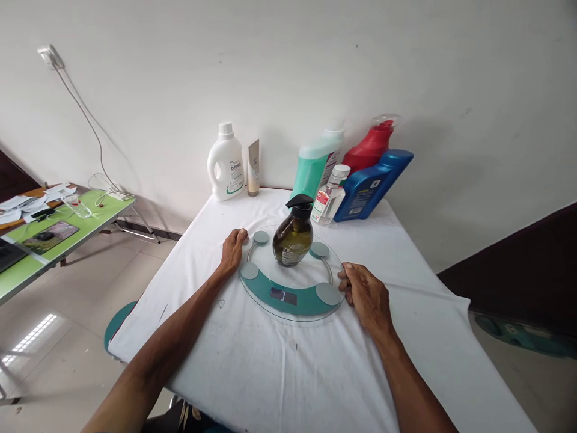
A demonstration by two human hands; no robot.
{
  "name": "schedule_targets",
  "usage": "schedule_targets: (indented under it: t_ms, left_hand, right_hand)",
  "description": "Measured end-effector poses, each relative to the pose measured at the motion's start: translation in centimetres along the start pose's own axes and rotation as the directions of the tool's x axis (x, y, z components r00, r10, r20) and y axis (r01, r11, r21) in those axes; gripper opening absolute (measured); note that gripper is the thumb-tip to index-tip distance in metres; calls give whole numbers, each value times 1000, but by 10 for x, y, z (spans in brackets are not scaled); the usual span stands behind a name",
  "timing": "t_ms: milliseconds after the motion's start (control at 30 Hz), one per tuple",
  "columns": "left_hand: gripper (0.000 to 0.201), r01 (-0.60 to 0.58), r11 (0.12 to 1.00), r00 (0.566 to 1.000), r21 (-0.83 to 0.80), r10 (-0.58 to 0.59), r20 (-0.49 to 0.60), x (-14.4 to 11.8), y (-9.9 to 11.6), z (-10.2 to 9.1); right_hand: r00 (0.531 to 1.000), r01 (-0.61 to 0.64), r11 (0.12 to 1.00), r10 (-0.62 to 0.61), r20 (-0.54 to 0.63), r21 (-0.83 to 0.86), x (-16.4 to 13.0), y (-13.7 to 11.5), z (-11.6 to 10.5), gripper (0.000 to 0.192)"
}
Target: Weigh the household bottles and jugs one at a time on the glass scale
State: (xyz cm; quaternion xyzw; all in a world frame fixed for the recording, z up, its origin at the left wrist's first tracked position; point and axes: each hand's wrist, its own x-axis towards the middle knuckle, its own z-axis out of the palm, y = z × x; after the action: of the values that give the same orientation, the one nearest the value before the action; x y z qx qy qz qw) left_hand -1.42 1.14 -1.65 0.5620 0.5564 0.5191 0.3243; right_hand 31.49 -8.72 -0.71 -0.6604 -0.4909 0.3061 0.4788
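Note:
A round glass scale (288, 297) with a teal band and grey pads lies on the white-clothed table (270, 373). A dark brown pump bottle (294, 236) stands upright in the scale's middle. My left hand (233, 249) rests flat on the cloth, fingertips touching the scale's left rim. My right hand (366, 294) lies against the scale's right rim, fingers curled at its edge. Neither hand holds anything.
Along the wall at the table's back stand a white jug (226, 162), a beige tube (253, 168), a green bottle (318, 159), a small clear bottle (330, 195), a red bottle (372, 147) and a blue jug (372, 183). A green table (63, 231) with papers is at left.

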Motion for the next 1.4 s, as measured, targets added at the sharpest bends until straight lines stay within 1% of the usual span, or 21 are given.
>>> schedule_targets:
  t_ms: [100,267,400,467,533,633,700,767,867,933,967,1000,1100,1167,1233,1300,1400]
  left_hand:
    - [52,-4,1000,1000,-2,4,4,-1,1,-1]
    - [54,12,1000,1000,-17,-12,0,-2,4,0]
    - [54,20,999,1000,-42,-19,4,-2,4,0]
    - [55,30,998,1000,-50,-30,-1,-4,9,-1]
    - [56,10,999,1000,-50,-11,-23,-7,19,-4]
    - [60,-113,992,993,-61,111,-39,-16,47,-7]
    - [71,-205,975,978,-90,207,14,-22,69,-5]
    - [86,-253,961,960,-109,263,91,-27,88,2]
    - [111,-256,962,945,-97,270,187,-29,106,20]
    - [120,-247,966,940,-72,257,227,-28,112,34]
    - [119,-239,970,940,-54,245,236,-27,114,40]
    - [112,-224,974,944,-33,225,241,-26,116,45]
    - [73,-145,988,960,52,128,248,-23,117,56]
    - [55,-115,988,966,107,86,242,-23,118,60]
    - [48,-118,984,972,133,88,217,-22,120,62]
    - [45,-130,982,977,137,104,184,-21,127,64]
    - [43,-157,979,979,131,137,153,-14,149,73]
  right_hand:
    - [1000,10,1000,-11,-2,-14,-1,-1,-1,58]
    - [1000,-13,1000,13,-1,-12,-1,0,1,59]
    - [1000,2,1000,-2,-9,-22,-1,-2,1,59]
    - [1000,-12,1000,12,-16,-8,-1,-1,2,60]
    - [999,-31,999,32,-24,27,0,0,2,62]
    - [999,-28,997,29,-19,67,1,2,2,65]
    - [1000,-17,997,18,-6,70,1,1,2,65]
    - [1000,-12,998,12,3,68,1,0,1,65]
    - [1000,-7,998,6,11,68,1,-1,0,64]
    - [1000,-1,998,0,10,70,1,-1,-1,63]
    - [1000,0,997,-1,10,71,1,-1,-1,62]
    - [1000,2,997,-2,7,73,1,0,0,62]
    - [1000,16,997,-17,3,78,2,0,0,62]
    - [999,38,996,-38,3,85,2,-2,0,62]
    - [998,60,994,-61,5,97,3,-3,0,63]
    - [997,73,991,-74,3,114,3,-3,0,64]
    - [995,97,987,-97,-12,128,4,-1,1,64]
